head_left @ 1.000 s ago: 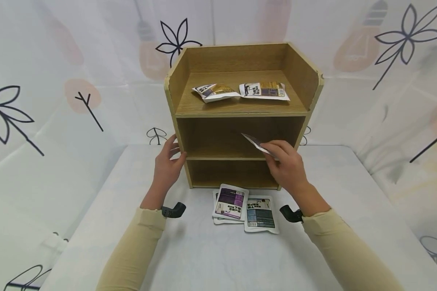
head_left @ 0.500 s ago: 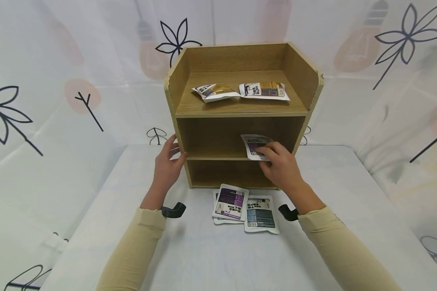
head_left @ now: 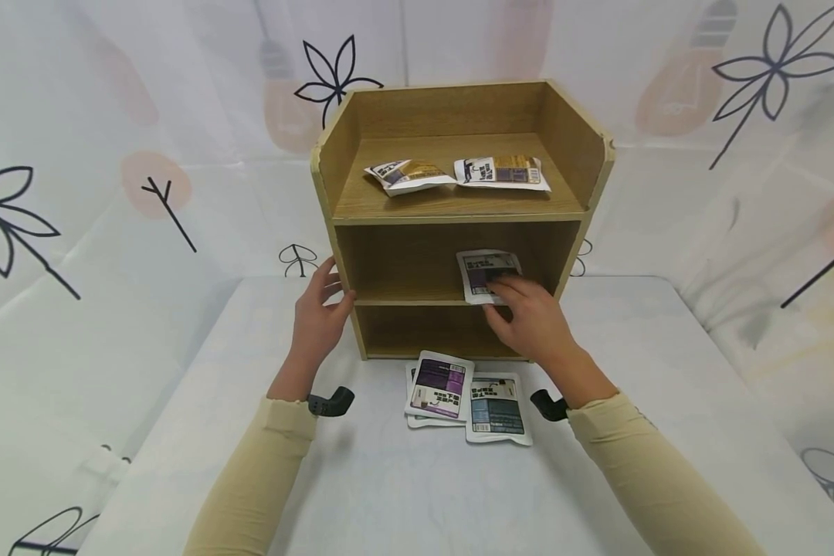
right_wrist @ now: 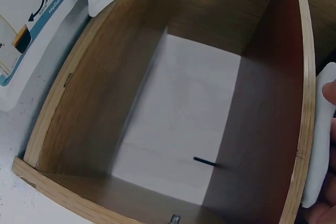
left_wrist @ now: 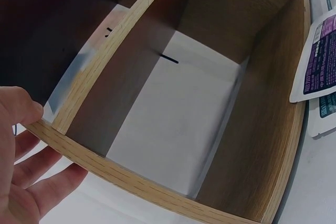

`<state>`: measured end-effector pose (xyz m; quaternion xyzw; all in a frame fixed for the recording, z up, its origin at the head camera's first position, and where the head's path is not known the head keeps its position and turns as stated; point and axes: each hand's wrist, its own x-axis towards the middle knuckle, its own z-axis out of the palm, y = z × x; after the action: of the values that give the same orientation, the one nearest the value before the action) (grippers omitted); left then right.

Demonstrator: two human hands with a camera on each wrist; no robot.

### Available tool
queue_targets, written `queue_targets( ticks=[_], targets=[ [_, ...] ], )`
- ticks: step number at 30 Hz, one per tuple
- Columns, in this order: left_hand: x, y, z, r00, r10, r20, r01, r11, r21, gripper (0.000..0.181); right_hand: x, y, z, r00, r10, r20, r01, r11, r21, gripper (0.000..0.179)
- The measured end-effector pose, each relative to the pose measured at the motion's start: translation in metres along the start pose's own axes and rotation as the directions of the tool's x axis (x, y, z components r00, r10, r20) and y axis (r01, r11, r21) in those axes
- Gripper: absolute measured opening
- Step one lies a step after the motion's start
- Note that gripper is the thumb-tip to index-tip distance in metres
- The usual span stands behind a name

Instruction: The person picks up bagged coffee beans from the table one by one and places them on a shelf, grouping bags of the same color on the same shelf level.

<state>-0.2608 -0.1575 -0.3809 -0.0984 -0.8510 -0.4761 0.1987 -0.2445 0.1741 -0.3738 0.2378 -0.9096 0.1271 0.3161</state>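
A small wooden shelf point(head_left: 462, 216) with a top tray and two compartments stands on the white table. My left hand point(head_left: 322, 303) grips its left side, thumb at the front edge and fingers along the outside; the left wrist view shows the thumb point(left_wrist: 23, 107) on the wooden edge. On the middle board lies a flat white-edged pouch with a dark purple label point(head_left: 479, 266). My right hand point(head_left: 533, 318) rests its fingers on this pouch, the thumb lower, by the board's front edge. The right wrist view shows the pouch point(right_wrist: 316, 145) edge-on along the board, beside the fingers.
Two gold-labelled pouches point(head_left: 503, 171) lie side by side on the top tray. In front of the shelf, a purple-labelled pouch point(head_left: 441, 384) overlaps another one, next to a teal-labelled pouch point(head_left: 498, 408). A patterned white cloth point(head_left: 215, 116) hangs behind.
My right hand has tilted the pouch from edge-on to label-up and moved it slightly inward onto the middle board, its fingers loosening. The left hand keeps its place on the shelf.
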Motion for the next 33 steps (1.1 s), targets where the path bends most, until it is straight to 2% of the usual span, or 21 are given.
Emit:
queue_targets(
  ticks=[11, 17, 24, 29, 33],
  targets=[
    [-0.001, -0.002, 0.0, 1.0, -0.006, -0.003, 0.006, 1.0, -0.003, 0.064, 0.009, -0.002, -0.001, 0.988, 0.038, 0.152, -0.035, 0.999, -0.025, 0.048],
    [-0.001, -0.004, 0.0, 1.0, -0.001, -0.008, 0.001, 1.0, -0.001, 0.063, 0.009, -0.002, 0.0, 0.985, 0.047, 0.164, -0.045, 0.999, -0.012, 0.049],
    [0.0, -0.004, 0.001, 1.0, 0.004, -0.005, -0.004, 1.0, -0.005, 0.063, 0.002, -0.002, 0.001, 0.995, 0.012, 0.102, -0.015, 0.999, 0.03, 0.046],
    [0.0, -0.002, 0.0, 1.0, 0.017, -0.01, -0.017, 1.0, 0.001, 0.063, -0.005, -0.006, 0.0, 0.999, -0.036, -0.002, 0.036, 0.997, 0.066, 0.039],
    [0.001, 0.0, 0.0, 1.0, 0.021, -0.011, -0.021, 1.0, 0.005, 0.063, -0.01, -0.011, 0.0, 0.991, -0.09, -0.102, 0.101, 0.989, 0.109, 0.033]
  ],
)
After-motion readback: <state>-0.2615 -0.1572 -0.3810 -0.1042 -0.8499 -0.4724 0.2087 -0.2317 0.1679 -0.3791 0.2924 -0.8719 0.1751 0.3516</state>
